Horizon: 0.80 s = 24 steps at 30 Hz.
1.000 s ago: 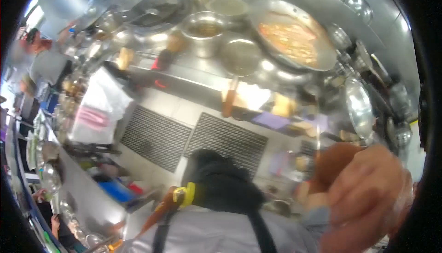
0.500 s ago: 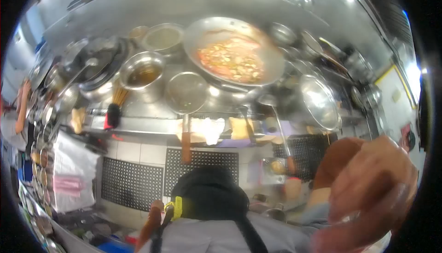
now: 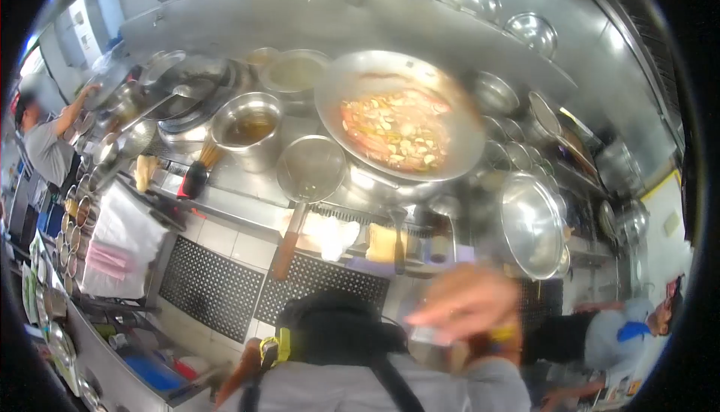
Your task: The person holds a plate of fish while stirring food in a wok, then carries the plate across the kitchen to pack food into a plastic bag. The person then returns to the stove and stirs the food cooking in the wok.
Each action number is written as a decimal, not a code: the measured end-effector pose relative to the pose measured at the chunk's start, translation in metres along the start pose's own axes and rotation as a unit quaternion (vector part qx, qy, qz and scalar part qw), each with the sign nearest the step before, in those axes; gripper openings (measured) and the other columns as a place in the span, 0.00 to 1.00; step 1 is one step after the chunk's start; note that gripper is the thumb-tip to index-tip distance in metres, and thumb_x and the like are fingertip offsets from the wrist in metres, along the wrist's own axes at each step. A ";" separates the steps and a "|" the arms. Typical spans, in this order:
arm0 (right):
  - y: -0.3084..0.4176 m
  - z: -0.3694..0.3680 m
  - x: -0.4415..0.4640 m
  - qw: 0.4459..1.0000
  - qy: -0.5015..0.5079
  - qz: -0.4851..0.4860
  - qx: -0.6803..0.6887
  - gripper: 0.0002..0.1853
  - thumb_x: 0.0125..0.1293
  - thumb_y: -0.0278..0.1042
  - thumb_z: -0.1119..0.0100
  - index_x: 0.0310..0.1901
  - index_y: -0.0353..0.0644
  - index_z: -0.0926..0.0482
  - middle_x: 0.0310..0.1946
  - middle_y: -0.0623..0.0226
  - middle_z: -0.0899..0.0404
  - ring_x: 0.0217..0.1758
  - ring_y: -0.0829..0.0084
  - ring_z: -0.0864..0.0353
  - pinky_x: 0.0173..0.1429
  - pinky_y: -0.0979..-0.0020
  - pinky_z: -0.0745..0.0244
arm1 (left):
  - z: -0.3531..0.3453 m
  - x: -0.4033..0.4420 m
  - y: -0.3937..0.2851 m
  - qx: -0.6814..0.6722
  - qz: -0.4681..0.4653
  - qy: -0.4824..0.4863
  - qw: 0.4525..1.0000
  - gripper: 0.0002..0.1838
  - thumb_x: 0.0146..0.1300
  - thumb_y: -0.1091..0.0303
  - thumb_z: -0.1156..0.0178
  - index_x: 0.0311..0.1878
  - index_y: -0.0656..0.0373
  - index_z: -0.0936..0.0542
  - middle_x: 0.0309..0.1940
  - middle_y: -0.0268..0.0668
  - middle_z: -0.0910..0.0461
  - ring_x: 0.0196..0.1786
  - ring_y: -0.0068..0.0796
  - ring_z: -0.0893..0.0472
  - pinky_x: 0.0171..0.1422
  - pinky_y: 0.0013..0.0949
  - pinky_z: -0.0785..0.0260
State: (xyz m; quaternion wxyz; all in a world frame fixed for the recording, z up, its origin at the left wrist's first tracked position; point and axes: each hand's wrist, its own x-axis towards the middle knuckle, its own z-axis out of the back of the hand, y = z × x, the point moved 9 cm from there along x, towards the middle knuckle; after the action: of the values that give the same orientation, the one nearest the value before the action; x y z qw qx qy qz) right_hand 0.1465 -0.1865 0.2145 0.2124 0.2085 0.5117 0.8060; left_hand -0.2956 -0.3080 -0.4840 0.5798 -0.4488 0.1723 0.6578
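Observation:
My right hand (image 3: 469,303) is raised at the lower right, blurred, with its fingers bent; whether it holds anything is too smeared to tell. It is near the front edge of the cooking counter, below a ladle. My left arm (image 3: 241,371) hangs at the lower left beside a yellow band; the hand itself is hidden. On the stove a large wok (image 3: 457,149) holds reddish food with pale pieces. A round strainer (image 3: 311,168) with a wooden handle lies in front of it, beside a steel pot (image 3: 247,131) of brown liquid.
A black wok (image 3: 184,93) with a ladle is at the back left. A steel bowl (image 3: 532,224) stands at the right. White cloth (image 3: 124,224) covers a left-side surface. One person (image 3: 49,142) is at the far left, another (image 3: 615,337) at the lower right.
My right hand has moved left and away from the camera, and looks smaller. The view has shifted, and a person now shows at the lower right. The wok stays on the stove.

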 end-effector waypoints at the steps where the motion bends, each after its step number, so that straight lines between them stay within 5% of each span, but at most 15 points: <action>1: -0.037 -0.013 0.000 0.999 -0.014 -0.031 0.029 0.23 0.64 0.35 0.32 0.59 0.38 0.22 0.38 0.62 0.16 0.32 0.71 0.18 0.36 0.70 0.24 | -0.010 -0.012 -0.004 -0.026 0.012 -0.002 1.000 0.14 0.59 0.56 0.36 0.41 0.54 0.13 0.43 0.40 0.14 0.46 0.40 0.15 0.49 0.39 0.22; 6: -0.146 -0.079 0.020 0.981 0.009 -0.109 0.163 0.21 0.69 0.39 0.39 0.58 0.36 0.23 0.34 0.62 0.17 0.33 0.71 0.17 0.38 0.71 0.23 | -0.046 -0.055 -0.016 -0.107 0.059 -0.012 0.992 0.14 0.59 0.56 0.36 0.42 0.55 0.14 0.41 0.40 0.14 0.45 0.38 0.15 0.48 0.38 0.22; 12: -0.164 -0.083 0.006 0.988 0.060 -0.102 0.100 0.21 0.68 0.43 0.40 0.55 0.35 0.23 0.35 0.57 0.17 0.33 0.66 0.16 0.39 0.68 0.23 | -0.064 -0.065 -0.023 -0.145 0.079 -0.026 0.986 0.15 0.59 0.56 0.35 0.43 0.56 0.14 0.40 0.40 0.14 0.43 0.36 0.15 0.47 0.37 0.22; 17: -0.193 -0.048 -0.033 0.981 -0.117 -0.154 0.014 0.19 0.69 0.46 0.42 0.52 0.40 0.21 0.36 0.58 0.16 0.38 0.64 0.16 0.43 0.65 0.23 | -0.056 -0.063 -0.027 -0.147 0.071 -0.036 0.986 0.15 0.59 0.56 0.35 0.44 0.56 0.15 0.39 0.40 0.14 0.42 0.34 0.15 0.46 0.36 0.23; 22: -0.266 -0.003 -0.115 0.859 -0.276 -0.336 -0.270 0.13 0.66 0.43 0.45 0.42 0.42 0.21 0.35 0.55 0.18 0.39 0.52 0.18 0.44 0.54 0.24 | -0.042 -0.061 -0.035 -0.155 0.050 -0.048 0.985 0.16 0.60 0.56 0.34 0.44 0.57 0.16 0.38 0.39 0.14 0.40 0.33 0.15 0.45 0.35 0.23; 24: -0.296 -0.005 -0.139 0.818 -0.308 -0.406 -0.267 0.14 0.64 0.44 0.42 0.43 0.42 0.20 0.37 0.53 0.19 0.42 0.49 0.19 0.47 0.53 0.26 | -0.036 -0.057 -0.044 -0.158 0.036 -0.052 0.985 0.16 0.60 0.56 0.34 0.45 0.57 0.16 0.37 0.39 0.14 0.40 0.32 0.15 0.45 0.35 0.23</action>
State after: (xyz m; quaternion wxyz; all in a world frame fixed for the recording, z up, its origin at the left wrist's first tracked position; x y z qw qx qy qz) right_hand 0.2965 -0.1533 -0.0740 0.7140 0.1540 0.2224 0.6458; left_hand -0.2457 -0.3577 -0.4455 0.4858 -0.4933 0.0515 0.7197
